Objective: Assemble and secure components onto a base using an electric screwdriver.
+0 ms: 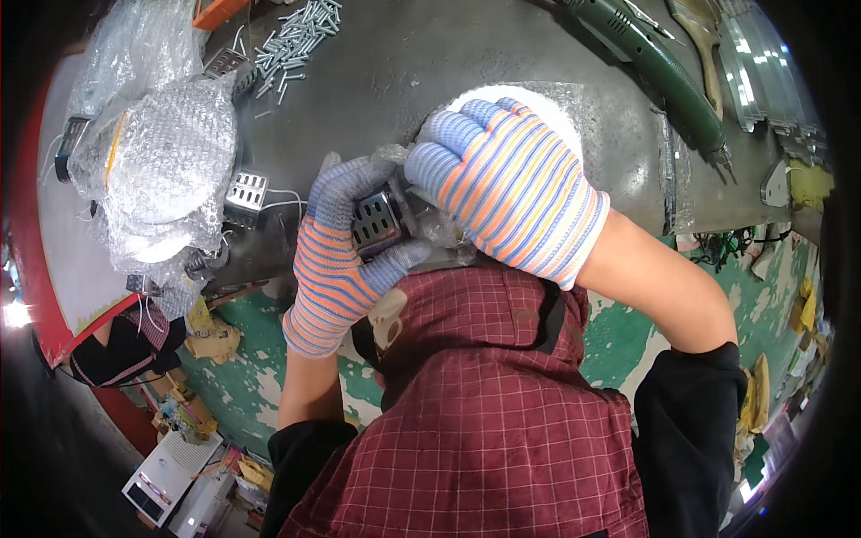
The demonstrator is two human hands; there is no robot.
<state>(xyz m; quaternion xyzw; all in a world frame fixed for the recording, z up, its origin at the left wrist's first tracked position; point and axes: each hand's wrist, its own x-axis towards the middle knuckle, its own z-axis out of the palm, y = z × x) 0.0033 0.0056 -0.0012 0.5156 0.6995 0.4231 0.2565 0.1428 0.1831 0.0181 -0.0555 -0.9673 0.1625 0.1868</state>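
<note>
My left hand, in a striped knit glove, is wrapped around a small slotted metal box just above my lap. Close beside it, my right hand, gloved alike, has its fingers curled down against the far side of the work. What its fingertips grip is hidden beneath the glove. Behind and partly under the right hand lies a round white disc on bubble wrap. Crumpled clear wrap shows between the two hands, next to the metal box.
Several bubble-wrapped round pieces are heaped at the left, with another slotted metal box and its wires beside them. Loose screws lie at the far left. A green power screwdriver and a brush lie at the far right.
</note>
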